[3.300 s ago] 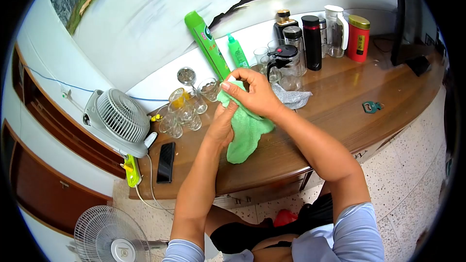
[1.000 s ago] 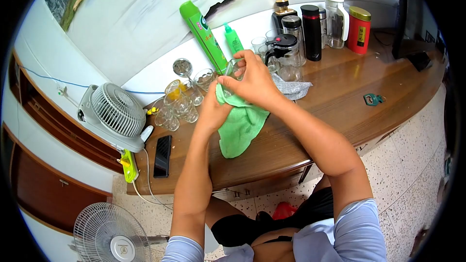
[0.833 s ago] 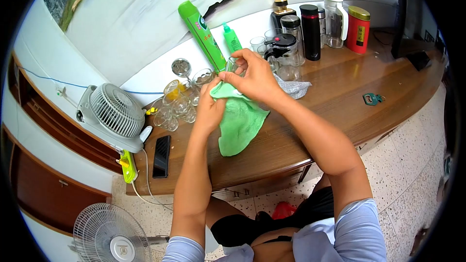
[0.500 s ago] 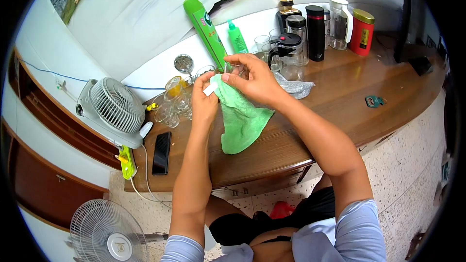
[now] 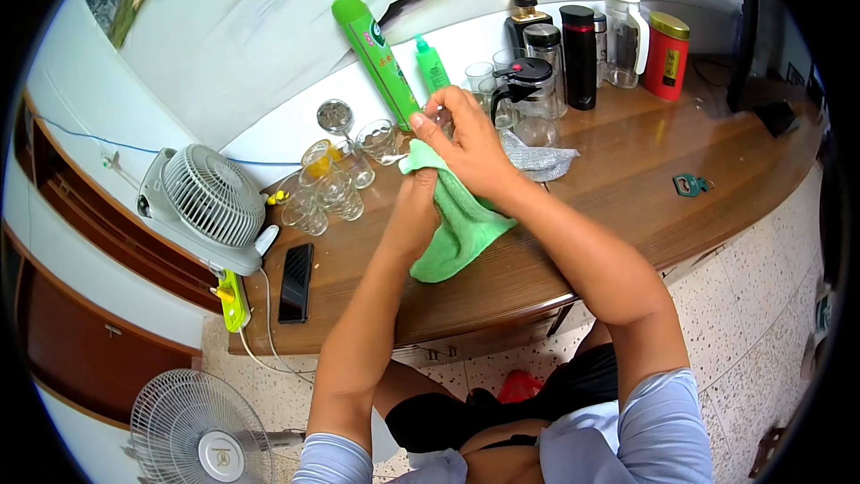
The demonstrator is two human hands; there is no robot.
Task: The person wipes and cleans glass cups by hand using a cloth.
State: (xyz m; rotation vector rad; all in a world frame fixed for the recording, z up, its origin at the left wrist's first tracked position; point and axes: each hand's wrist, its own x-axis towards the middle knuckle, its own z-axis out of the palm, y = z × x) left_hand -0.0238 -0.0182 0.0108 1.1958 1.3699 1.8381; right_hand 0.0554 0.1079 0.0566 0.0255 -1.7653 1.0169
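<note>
My left hand [image 5: 417, 220] grips a light green cloth [image 5: 461, 237], which hangs down over the table's front part. A white tag sticks out at the cloth's upper corner. Just above, my right hand [image 5: 475, 148] is closed with thumb and fingers curled around what looks like a clear drinking glass [image 5: 442, 116], mostly hidden by the fingers. To the left, several clear glasses [image 5: 336, 190] stand close together, with a stemmed glass [image 5: 356, 161] and a glass bowl [image 5: 378, 140] behind them.
On the wooden table [image 5: 618, 206] are a green spray can [image 5: 376, 58], a green bottle [image 5: 432, 64], a glass teapot [image 5: 536, 94], a black flask [image 5: 580, 58], a pitcher [image 5: 622, 40], a red tin [image 5: 665, 56], silver wrap [image 5: 541, 159], a phone [image 5: 296, 283] and a small fan [image 5: 215, 193].
My left hand has moved right and down, gathering the cloth from below. The right hand has risen slightly, and the glasses at the left are less covered.
</note>
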